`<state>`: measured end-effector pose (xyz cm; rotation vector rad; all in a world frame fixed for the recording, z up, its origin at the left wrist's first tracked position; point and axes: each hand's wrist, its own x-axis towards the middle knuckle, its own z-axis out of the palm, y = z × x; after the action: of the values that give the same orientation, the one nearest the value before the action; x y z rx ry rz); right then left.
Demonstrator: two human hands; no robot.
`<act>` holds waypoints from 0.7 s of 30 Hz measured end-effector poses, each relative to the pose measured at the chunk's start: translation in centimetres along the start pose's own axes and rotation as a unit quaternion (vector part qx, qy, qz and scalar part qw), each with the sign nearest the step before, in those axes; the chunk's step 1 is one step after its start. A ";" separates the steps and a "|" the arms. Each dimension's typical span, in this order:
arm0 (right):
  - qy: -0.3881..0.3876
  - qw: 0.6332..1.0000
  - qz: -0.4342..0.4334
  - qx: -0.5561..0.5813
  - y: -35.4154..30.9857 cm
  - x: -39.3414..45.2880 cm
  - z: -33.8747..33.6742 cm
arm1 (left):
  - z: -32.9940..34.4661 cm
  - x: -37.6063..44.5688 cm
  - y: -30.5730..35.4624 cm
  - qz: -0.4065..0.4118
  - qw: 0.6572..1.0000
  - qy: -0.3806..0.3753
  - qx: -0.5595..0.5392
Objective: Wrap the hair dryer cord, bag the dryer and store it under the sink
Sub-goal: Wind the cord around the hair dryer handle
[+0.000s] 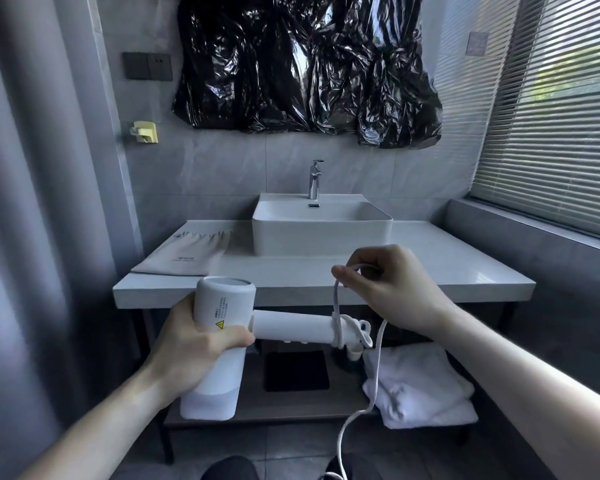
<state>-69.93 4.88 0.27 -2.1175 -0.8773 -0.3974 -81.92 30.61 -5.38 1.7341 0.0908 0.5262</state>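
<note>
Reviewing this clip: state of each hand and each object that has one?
left hand: grips the dryer body
right hand: pinches the cord
hair dryer: held, handle pointing right
cord: partly wrapped round the handle end, rest hanging loose
cloth bag: flat on the counter
faucet: no water running

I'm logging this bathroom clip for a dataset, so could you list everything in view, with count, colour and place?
hair dryer: 1, white, held in front of the counter
cord: 1, white, a few turns on the handle, rest hanging
cloth bag: 1, pale grey, counter left
sink: 1, white, counter centre
faucet: 1, chrome, behind the sink
towels: white, folded stack, lower shelf right
plastic sheet: black, on the wall
blinds: grey, right
left hand: grips the dryer
right hand: pinches the cord
</note>
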 end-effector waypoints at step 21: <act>-0.129 0.919 0.213 0.305 1.8 -1.5 5.1 | -1.2 0.7 0.8 -0.113 0.973 -0.006 -0.200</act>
<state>-69.78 7.31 -4.75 -1.7137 -0.5532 0.3549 -81.94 31.70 -4.24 1.3134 0.1606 0.3376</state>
